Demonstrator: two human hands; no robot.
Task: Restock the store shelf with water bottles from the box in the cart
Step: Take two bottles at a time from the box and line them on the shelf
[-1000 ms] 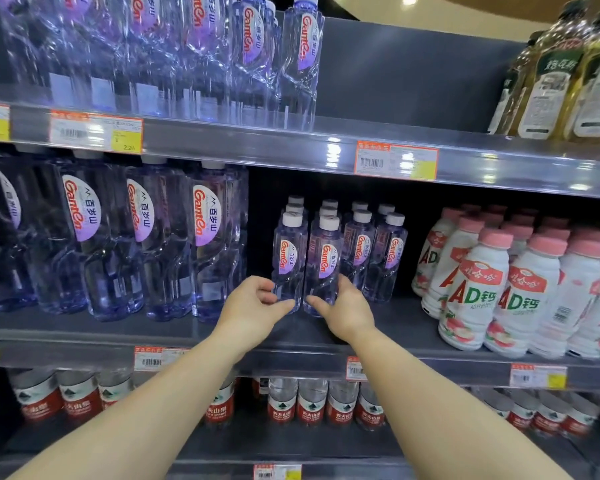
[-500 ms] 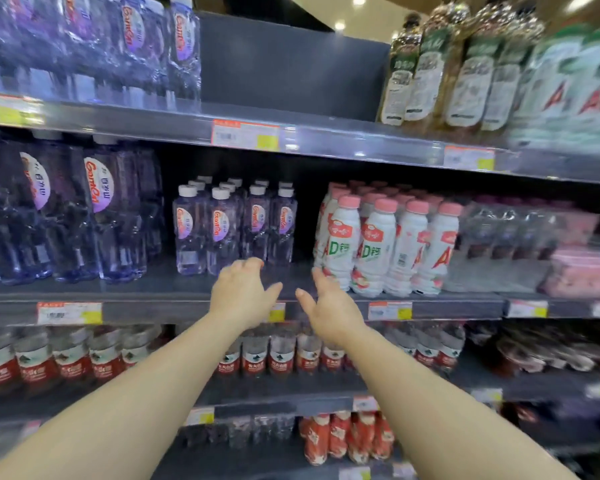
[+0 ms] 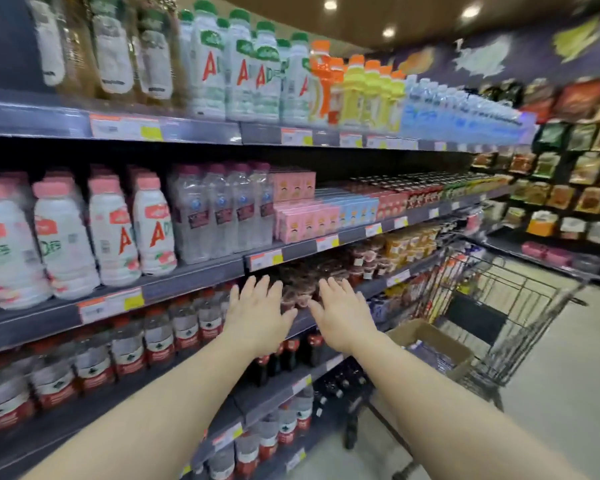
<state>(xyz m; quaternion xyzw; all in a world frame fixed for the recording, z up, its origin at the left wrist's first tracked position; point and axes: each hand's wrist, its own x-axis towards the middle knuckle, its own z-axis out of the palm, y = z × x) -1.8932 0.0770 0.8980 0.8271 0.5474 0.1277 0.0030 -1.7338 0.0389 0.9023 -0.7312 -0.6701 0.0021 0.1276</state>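
My left hand (image 3: 257, 315) and my right hand (image 3: 343, 313) are held out side by side in front of the shelving, fingers spread, holding nothing. A metal shopping cart (image 3: 520, 306) stands in the aisle to the right. Inside it sits an open cardboard box (image 3: 430, 344), with purple-labelled water bottles (image 3: 430, 358) showing blurred within. The small purple-labelled water bottles on the shelf are out of view to the left.
The shelf (image 3: 187, 275) beside me carries white AD milk-drink bottles (image 3: 111, 230), clear bottles and pink cartons (image 3: 298, 216). Red-labelled water bottles (image 3: 156, 337) fill the row below. More racks of packets (image 3: 568, 188) line the far right. The view is motion-blurred.
My view has swung right along the shelf. Both hands left the small water bottles and moved right, opening with fingers spread; the cart and box have come into view.
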